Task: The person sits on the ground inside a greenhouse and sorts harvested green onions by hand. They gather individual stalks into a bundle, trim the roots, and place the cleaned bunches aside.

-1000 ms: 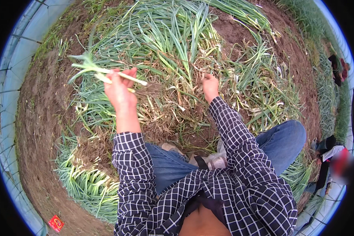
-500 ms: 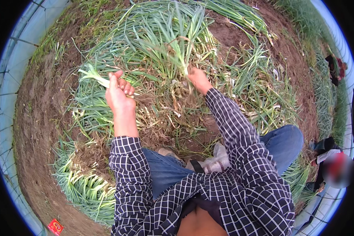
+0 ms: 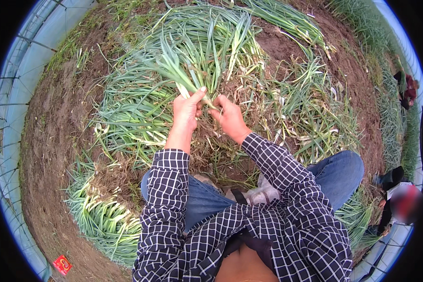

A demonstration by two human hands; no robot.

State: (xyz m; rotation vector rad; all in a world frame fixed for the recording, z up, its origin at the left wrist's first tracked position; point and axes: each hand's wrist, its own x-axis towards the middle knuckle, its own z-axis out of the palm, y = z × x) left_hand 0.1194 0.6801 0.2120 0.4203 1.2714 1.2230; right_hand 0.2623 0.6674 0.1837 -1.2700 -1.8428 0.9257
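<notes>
Both hands are up in front of the knees, and between them sits a green onion stalk [image 3: 183, 77], its long axis running on a slant: the pale base down at the fingers, the green leaves fanning up and to the left. The left hand [image 3: 187, 113] is closed around the lower stem, thumb up along it; the right hand [image 3: 230, 117] pinches the base just beside it, fingers together on the stalk. Under and beyond the hands lies a wide heap of pulled onions [image 3: 211, 42] on brown soil [image 3: 56, 141], tangled with dry roots. A tidier pile of onions [image 3: 103, 221] rests by the left knee. A small red packet [image 3: 62, 264] lies at lower left, well apart.
</notes>
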